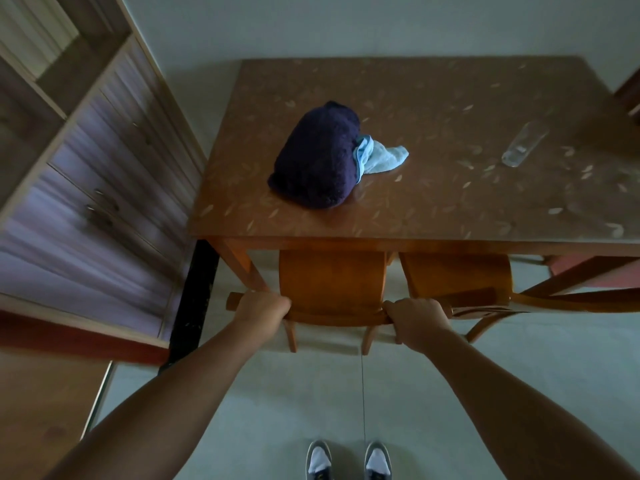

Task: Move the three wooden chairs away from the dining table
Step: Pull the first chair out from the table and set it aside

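Observation:
A wooden chair [331, 282] stands pushed partly under the near edge of the dining table [433, 209]. My left hand [261, 306] grips the left end of its backrest and my right hand [415, 322] grips the right end. A second wooden chair [457, 278] stands right beside it, also tucked under the table. The corner of another chair [628, 93] shows at the far right edge. The table hides the fronts of both near seats.
A dark blue rolled towel [317, 155] with a light blue cloth [379, 157] and a clear glass [523, 147] lie on the table. A wooden cabinet with drawers [93, 188] stands close on the left. Bare floor [311, 403] lies behind the chair, around my shoes.

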Tool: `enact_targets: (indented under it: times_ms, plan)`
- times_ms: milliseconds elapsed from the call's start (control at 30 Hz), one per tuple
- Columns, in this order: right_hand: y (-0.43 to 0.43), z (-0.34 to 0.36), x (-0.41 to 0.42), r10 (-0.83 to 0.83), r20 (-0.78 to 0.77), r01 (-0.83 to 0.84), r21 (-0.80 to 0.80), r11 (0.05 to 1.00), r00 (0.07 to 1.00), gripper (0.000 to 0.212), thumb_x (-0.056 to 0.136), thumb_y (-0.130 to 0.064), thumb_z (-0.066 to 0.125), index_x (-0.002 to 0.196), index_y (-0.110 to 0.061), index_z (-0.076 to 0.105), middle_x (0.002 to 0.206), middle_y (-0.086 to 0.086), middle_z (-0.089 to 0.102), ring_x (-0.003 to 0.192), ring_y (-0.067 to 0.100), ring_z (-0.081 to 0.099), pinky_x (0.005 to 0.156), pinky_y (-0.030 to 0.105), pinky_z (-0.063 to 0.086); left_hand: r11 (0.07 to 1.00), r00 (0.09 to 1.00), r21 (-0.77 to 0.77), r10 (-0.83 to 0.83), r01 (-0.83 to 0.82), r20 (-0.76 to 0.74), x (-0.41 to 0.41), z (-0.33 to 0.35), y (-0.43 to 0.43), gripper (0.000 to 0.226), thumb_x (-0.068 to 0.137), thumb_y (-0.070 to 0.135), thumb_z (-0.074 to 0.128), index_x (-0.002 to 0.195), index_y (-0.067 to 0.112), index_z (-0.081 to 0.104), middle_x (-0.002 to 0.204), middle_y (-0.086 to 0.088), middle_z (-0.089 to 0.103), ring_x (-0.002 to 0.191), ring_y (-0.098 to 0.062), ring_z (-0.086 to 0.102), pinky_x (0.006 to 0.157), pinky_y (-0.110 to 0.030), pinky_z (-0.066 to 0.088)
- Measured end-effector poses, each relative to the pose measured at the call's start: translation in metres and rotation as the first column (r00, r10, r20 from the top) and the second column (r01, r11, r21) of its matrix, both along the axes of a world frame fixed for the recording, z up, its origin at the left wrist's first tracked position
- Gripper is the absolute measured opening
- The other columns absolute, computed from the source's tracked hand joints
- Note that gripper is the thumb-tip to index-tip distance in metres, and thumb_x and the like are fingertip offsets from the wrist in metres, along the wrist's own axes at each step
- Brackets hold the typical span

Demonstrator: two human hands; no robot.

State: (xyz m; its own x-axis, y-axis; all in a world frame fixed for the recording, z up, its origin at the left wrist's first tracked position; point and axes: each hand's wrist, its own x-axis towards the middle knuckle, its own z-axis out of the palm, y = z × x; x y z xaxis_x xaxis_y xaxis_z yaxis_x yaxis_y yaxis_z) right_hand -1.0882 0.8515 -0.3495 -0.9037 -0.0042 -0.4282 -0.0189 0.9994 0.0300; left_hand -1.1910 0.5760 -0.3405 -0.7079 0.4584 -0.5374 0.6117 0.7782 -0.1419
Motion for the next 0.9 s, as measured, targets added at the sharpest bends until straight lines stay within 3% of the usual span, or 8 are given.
enact_targets:
  times_ms: [167,267,567,900]
  plan:
    - [0.006,0.017,-0.014,0.003,-0.131,-0.005,-0.011,1.0,0.991,0.003,0.098,-0.023,0.058,0.099,-0.026,0.057,0.071,-0.01,0.059,0.061,0.011,0.058,0.057,0.027,0.041,0.995,0.997,0.097,0.013,-0.006,-0.075,-0.017,0.031,0.004,0.015,0.096,0.008,0.058,0.091,0.022,0.06,0.09,0.001,0.068,0.088,-0.022,0.069,0.076,-0.036,0.053]
    - [0.006,0.025,-0.019,-0.01,-0.178,0.007,-0.017,1.0,0.984,0.005,0.098,-0.023,0.059,0.098,-0.027,0.056,0.066,-0.013,0.053,0.056,0.005,0.053,0.057,0.024,0.039,0.992,0.993,0.127,0.022,-0.007,-0.114,-0.022,0.049,0.004,0.015,0.097,0.008,0.058,0.1,0.021,0.064,0.095,0.001,0.069,0.091,-0.022,0.068,0.081,-0.037,0.056]
    - [-0.012,0.035,0.017,0.001,-0.162,-0.007,-0.037,0.999,0.987,0.006,0.097,-0.026,0.06,0.099,-0.027,0.055,0.079,-0.009,0.067,0.068,0.013,0.066,0.068,0.03,0.055,0.987,0.994,0.158,0.004,0.014,-0.109,0.013,0.061,-0.014,0.017,0.097,0.005,0.057,0.101,0.02,0.064,0.095,0.0,0.07,0.091,-0.021,0.068,0.091,-0.039,0.052]
    - [-0.038,0.042,0.096,0.017,-0.124,-0.022,-0.039,0.999,0.992,0.009,0.099,-0.025,0.053,0.105,-0.021,0.058,0.09,-0.003,0.07,0.078,0.017,0.067,0.072,0.031,0.054,0.989,0.996,0.147,0.004,0.009,-0.089,0.09,0.057,-0.04,0.014,0.096,0.007,0.062,0.101,0.02,0.066,0.096,0.0,0.071,0.093,-0.022,0.071,0.091,-0.039,0.054]
